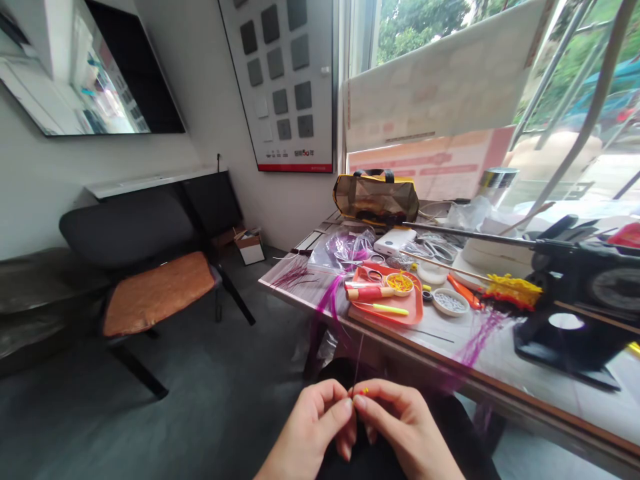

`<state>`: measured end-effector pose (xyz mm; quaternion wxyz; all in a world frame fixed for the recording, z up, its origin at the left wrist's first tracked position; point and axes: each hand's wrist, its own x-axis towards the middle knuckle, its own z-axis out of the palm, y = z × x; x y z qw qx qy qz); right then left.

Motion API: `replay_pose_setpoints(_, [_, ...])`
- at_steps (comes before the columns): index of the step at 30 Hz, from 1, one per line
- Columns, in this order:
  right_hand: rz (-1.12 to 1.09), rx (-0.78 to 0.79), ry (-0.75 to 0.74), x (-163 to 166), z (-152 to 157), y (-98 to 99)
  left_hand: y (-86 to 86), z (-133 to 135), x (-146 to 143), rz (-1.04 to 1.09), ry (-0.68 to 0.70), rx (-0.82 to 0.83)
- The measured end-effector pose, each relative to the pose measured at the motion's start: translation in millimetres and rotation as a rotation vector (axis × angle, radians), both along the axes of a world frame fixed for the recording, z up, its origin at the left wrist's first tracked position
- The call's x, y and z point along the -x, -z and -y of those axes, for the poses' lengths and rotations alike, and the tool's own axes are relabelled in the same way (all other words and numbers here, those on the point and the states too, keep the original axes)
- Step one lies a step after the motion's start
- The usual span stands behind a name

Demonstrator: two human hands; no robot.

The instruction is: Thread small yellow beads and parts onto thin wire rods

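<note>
Left hand (320,421) closed, fingertips pinching the base of a thin strand (359,357); looks light, whippy, best held low near the pinch. Tiny red-and-yellow piece (365,391) beside it at the closed fingertips of the right hand (397,420), in front of the worktop (506,365): probably light, easily dropped; pinch its sides.

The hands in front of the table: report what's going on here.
A person's left hand and right hand meet at the fingertips, just off the edge of the table. The right pinches a tiny red-and-yellow piece; a thin strand rises between the hands, though which one grips it is unclear. On the table, a red tray holds a yellow-handled tool and a dish of yellow bits.
</note>
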<state>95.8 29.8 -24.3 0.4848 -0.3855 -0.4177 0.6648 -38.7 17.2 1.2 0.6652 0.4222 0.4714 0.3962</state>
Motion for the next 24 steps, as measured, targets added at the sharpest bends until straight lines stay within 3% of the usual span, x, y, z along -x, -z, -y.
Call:
replay_pose_setpoints(10, [-0.134, 0.116, -0.138, -1.5, -3.1, -1.4, -9.4, -3.8, -0.1, 0.14, 0.088, 0.197])
replay_pose_setpoints(24, [-0.178, 0.153, -0.135, 0.0, -1.6, 3.5, -0.5, -5.2, 2.6, 0.253, 0.091, 0.326])
